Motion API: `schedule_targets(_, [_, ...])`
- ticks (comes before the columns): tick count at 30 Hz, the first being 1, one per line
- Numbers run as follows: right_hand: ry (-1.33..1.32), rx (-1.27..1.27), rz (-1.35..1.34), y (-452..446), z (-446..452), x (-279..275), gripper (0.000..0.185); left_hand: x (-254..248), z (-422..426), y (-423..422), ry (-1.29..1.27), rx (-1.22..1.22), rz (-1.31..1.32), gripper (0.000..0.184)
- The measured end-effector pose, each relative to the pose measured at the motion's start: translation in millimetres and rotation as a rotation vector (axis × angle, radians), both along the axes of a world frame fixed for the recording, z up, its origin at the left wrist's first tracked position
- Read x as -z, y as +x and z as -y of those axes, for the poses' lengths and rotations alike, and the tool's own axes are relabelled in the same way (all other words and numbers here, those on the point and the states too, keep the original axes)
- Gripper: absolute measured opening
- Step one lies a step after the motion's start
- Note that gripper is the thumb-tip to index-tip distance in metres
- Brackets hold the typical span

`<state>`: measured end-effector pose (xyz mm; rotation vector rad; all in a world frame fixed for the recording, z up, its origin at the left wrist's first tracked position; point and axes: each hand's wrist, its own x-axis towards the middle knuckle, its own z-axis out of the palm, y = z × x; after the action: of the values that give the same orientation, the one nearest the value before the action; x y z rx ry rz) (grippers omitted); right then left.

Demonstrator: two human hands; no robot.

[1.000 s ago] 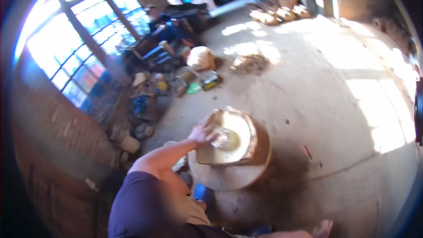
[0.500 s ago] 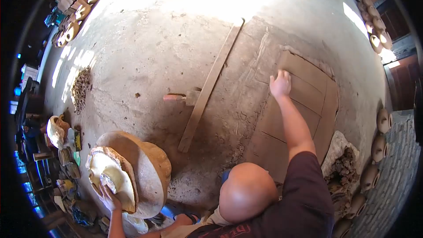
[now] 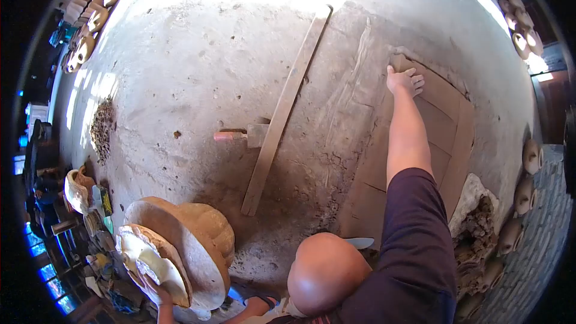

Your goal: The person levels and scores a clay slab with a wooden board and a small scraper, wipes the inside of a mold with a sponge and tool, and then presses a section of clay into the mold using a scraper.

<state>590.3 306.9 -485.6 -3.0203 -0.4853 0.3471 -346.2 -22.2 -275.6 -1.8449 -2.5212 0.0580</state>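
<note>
Shifted farther forward, the right hand (image 3: 407, 81) spread open over a likely heavy, soft clay slab (image 3: 444, 129) on the floor (image 3: 240, 78), best supported at both edges, while the left hand (image 3: 156, 293) touched a white disc (image 3: 159, 264), grip unclear.

Floor (image 3: 198, 84): bare, grey-brown, rough and pitted, crumbs scattered about. Far stretch at top centre blown out by strong daylight. Striped sun patches (image 3: 76, 99) on the left, narrow bright streak (image 3: 491, 5) upper right. Bright window panes (image 3: 48, 273) at lower left edge, surroundings dark. Right edge: grey brickwork (image 3: 539, 222), can't tell if wall or paving; reddish-brown panel (image 3: 555, 96) just beyond.
</note>
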Motion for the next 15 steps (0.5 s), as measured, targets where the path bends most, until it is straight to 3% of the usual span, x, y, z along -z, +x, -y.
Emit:
schedule_targets(3, [-0.082,-0.062,0.102,0.9,1.0,13.6,0.086,1.9,0.7,2.6,-0.024,0.007,0.008,0.064])
schedule_targets(12, [-0.064,-0.141,0.042,19.8,3.7,3.9,0.072,5.6,-3.6,-9.4,-0.02,-0.041,0.016,0.065])
schedule_targets(15, [-0.102,-0.163,0.081,21.2,0.8,-3.4,0.058,8.0,-2.9,-7.7,-0.029,-0.045,0.022,0.065])
